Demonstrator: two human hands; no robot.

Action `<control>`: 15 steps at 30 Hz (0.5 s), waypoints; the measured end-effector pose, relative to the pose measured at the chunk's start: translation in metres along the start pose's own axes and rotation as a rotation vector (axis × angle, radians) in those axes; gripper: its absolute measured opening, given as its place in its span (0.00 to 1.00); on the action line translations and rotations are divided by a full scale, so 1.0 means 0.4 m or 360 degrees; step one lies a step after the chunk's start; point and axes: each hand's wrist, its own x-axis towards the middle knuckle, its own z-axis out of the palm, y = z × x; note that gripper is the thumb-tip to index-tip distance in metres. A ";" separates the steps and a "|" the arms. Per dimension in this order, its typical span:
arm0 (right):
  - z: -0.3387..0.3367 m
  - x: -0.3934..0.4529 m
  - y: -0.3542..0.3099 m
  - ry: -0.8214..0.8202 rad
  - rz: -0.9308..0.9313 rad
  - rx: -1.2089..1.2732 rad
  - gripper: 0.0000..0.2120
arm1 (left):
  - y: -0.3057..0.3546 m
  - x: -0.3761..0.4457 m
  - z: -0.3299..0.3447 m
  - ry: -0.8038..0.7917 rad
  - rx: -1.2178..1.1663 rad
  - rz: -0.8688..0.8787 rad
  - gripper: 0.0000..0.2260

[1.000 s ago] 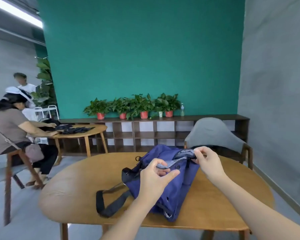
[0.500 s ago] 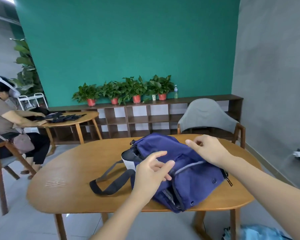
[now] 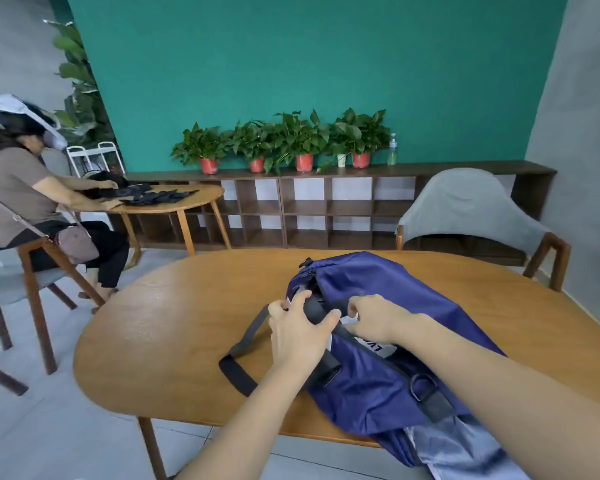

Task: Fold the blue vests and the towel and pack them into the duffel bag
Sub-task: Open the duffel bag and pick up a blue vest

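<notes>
Wooden counter (image 3: 174,327) carrying the blue duffel bag (image 3: 371,382), which lies slumped on its near right part, one end overhanging the near edge. Dark shoulder strap (image 3: 243,344) trailing left across the counter. Left hand (image 3: 300,336) curled round a dark handle; right hand (image 3: 374,322) pinching the same handle just beside it. Neither vests nor towel are in view. Risk: a pull toward the person may drag the overhanging bag off the counter.
</notes>
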 end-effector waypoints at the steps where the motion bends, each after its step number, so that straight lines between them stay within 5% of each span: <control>1: 0.022 0.017 0.004 -0.0008 0.0029 -0.0038 0.21 | -0.007 0.005 0.007 -0.0056 -0.0040 -0.0080 0.33; 7: 0.131 0.090 0.044 -0.0021 0.0266 -0.0047 0.24 | -0.075 0.028 0.005 -0.0192 -0.0270 -0.0311 0.32; 15: 0.146 0.117 0.070 0.0105 0.0373 0.0032 0.18 | -0.129 0.038 -0.029 -0.0219 -0.0086 -0.0126 0.35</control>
